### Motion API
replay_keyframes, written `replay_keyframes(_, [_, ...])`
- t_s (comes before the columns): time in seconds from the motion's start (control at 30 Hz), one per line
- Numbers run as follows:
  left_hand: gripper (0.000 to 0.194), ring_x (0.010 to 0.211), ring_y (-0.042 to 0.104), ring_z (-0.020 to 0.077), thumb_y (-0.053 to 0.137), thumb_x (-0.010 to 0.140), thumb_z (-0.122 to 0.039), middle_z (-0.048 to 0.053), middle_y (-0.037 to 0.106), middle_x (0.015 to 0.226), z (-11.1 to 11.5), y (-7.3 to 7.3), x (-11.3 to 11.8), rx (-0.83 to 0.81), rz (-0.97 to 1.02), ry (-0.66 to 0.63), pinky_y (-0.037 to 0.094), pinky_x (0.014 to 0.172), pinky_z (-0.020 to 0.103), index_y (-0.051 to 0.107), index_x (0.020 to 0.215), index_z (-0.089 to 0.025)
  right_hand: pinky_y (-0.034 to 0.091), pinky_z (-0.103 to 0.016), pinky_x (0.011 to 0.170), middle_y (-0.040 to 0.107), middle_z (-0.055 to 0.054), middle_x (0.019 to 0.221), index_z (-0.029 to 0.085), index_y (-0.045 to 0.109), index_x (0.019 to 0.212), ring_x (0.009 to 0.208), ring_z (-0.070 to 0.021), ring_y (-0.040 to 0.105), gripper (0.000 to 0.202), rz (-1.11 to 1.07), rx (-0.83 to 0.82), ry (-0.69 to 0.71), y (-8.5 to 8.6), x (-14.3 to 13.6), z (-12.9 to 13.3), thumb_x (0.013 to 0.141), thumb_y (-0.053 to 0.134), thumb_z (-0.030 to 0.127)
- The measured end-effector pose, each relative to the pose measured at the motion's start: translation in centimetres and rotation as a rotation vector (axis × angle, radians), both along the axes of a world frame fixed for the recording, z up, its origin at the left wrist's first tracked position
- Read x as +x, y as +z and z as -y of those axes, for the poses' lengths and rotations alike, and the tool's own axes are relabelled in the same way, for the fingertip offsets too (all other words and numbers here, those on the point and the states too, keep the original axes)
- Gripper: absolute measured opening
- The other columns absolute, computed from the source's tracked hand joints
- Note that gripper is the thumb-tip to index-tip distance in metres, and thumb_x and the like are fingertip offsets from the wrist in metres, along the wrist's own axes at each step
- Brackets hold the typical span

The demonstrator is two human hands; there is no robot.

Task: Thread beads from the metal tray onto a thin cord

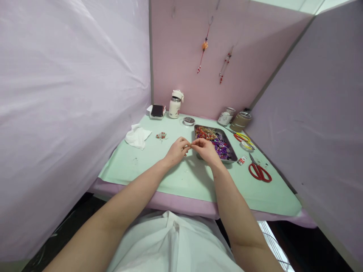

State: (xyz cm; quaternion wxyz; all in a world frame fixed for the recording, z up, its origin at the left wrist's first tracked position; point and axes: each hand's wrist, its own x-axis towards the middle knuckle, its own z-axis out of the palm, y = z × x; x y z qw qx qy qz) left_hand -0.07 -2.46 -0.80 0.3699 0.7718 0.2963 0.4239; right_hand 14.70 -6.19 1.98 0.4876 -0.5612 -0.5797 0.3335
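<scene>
My left hand (178, 150) and my right hand (204, 148) meet fingertip to fingertip above the green table, just left of a dark metal tray. Both are closed in a pinch; whatever lies between the fingers is too small to make out. The metal tray (233, 155), partly behind my right hand, holds purple beads (222, 150) and a tangle of red and gold strands (205, 132). To the left of my hands lies a small cluster of red and clear beads (161, 135).
Red-handled scissors (259, 172) and a small red-and-white item (242, 160) lie right of the tray, with yellow-handled scissors (240, 136) behind. A white bottle (175, 105), two jars (226, 116) and a round container (188, 121) stand at the back. A white cloth (137, 136) lies left. Beaded strings (204, 46) hang on the pink wall.
</scene>
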Motion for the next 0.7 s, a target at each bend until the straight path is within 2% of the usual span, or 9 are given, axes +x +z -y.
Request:
replay_keyframes(0.2, [0.015, 0.061, 0.053, 0.0056, 0.054, 0.081, -0.029, 0.003, 0.05, 0.092, -0.1, 0.4, -0.1, -0.101, 0.003, 0.009, 0.047, 0.053, 0.02, 0.061, 0.077, -0.015, 0.033, -0.025, 0.059, 0.055, 0.002, 0.065, 0.018, 0.059, 0.07, 0.06, -0.011, 0.045, 0.013, -0.014, 0.008, -0.028, 0.3, 0.2, 0.2, 0.064, 0.062, 0.03])
replay_keyframes(0.27, [0.019, 0.058, 0.053, 0.0066, 0.056, 0.079, -0.033, 0.003, 0.053, 0.084, -0.1, 0.7, -0.2, -0.178, 0.006, -0.008, 0.045, 0.051, 0.021, 0.061, 0.078, -0.015, 0.032, -0.025, 0.058, 0.054, 0.003, 0.065, 0.019, 0.059, 0.07, 0.06, -0.0107, 0.043, 0.014, -0.051, -0.002, -0.013, 0.4, 0.4, 0.3, 0.065, 0.062, 0.031])
replay_keyframes(0.4, [0.026, 0.053, 0.048, 0.0084, 0.059, 0.076, -0.04, -0.001, 0.052, 0.061, 0.1, 1.4, -0.6, -0.326, 0.022, -0.1, 0.037, 0.05, 0.021, 0.06, 0.079, -0.014, 0.029, -0.025, 0.057, 0.052, 0.004, 0.065, 0.019, 0.06, 0.071, 0.059, -0.0098, 0.04, 0.016, -0.146, -0.024, 0.041, 0.5, 0.9, 0.3, 0.066, 0.065, 0.034])
replay_keyframes(0.53, [0.03, 0.054, 0.046, 0.0079, 0.062, 0.073, -0.042, -0.002, 0.052, 0.058, 0.3, 1.8, -0.8, -0.394, 0.061, -0.201, 0.035, 0.053, 0.022, 0.061, 0.078, -0.013, 0.027, -0.025, 0.056, 0.049, 0.005, 0.062, 0.02, 0.06, 0.073, 0.057, -0.0091, 0.037, 0.018, -0.247, -0.034, 0.109, 0.4, 1.6, 0.1, 0.067, 0.067, 0.034])
replay_keyframes(0.7, [0.029, 0.054, 0.044, 0.007, 0.066, 0.07, -0.041, -0.003, 0.051, 0.058, 0.0, 1.6, -0.8, -0.473, 0.115, -0.329, 0.032, 0.053, 0.021, 0.061, 0.076, -0.013, 0.029, -0.025, 0.056, 0.047, 0.005, 0.06, 0.02, 0.06, 0.072, 0.056, -0.009, 0.038, 0.019, -0.289, -0.054, 0.204, 0.3, 1.9, 0.0, 0.068, 0.067, 0.036])
